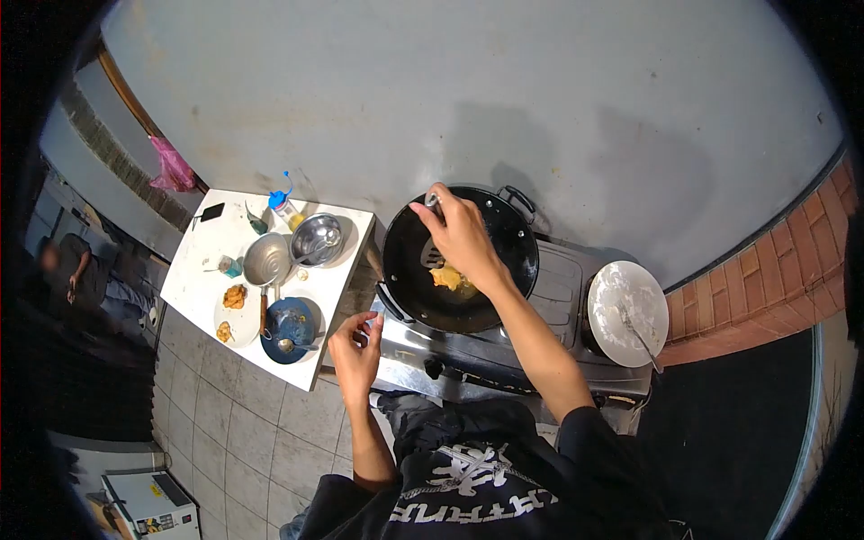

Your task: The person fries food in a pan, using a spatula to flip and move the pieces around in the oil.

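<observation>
My right hand (463, 236) is wrapped around the handle of a slotted spatula (430, 253) above the black wok (513, 261). The spatula's slotted head is down inside the wok, beside a yellow piece of frying food (445, 277) that lies in a little oil. My forearm covers part of the wok's right side. My left hand (356, 349) hangs in the air near the wok's lower left handle (393, 303). Its fingers are loosely curled and apart, with nothing visible in them. The wok sits on a metal gas stove (567, 301).
Right on the stove stands a white bowl (612, 297) with whitish residue and a spoon. The white table (200, 270) at left bears a plate of fried pieces (234, 297), a blue plate (288, 317), metal bowls (315, 236) and a blue-capped bottle (286, 209). A person (81, 270) is far left.
</observation>
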{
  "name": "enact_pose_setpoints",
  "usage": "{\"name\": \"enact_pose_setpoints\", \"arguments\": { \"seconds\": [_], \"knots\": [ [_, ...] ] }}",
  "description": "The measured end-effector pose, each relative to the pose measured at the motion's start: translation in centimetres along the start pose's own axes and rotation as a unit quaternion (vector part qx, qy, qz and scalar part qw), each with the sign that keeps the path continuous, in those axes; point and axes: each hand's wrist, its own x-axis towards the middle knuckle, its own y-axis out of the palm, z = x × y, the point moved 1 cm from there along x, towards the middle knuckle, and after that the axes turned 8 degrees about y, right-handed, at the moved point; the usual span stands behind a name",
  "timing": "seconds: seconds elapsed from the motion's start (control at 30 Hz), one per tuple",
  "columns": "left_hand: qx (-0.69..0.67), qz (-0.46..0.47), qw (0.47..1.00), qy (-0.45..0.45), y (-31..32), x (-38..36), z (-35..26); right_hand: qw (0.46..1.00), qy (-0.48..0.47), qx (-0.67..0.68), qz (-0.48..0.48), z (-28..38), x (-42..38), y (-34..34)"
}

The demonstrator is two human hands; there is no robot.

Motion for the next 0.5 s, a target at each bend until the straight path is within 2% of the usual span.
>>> {"name": "enact_pose_setpoints", "arguments": {
  "seconds": [0.17, 0.33, 0.5],
  "knots": [
    [0.004, 0.005, 1.0, -0.005, -0.2, -0.1, -0.2, 0.998, 0.055, 0.002, -0.02, -1.8, -0.5, -2.5],
    [-0.001, 0.006, 1.0, 0.006, 0.1, -0.1, -0.2, 0.993, 0.12, -0.014, 0.009, -3.0, -1.8, -4.6],
    [-0.005, 0.013, 1.0, -0.003, 0.5, -0.1, -0.5, 0.994, 0.111, -0.008, 0.013, -4.4, -2.8, -4.4]
  ]
}}
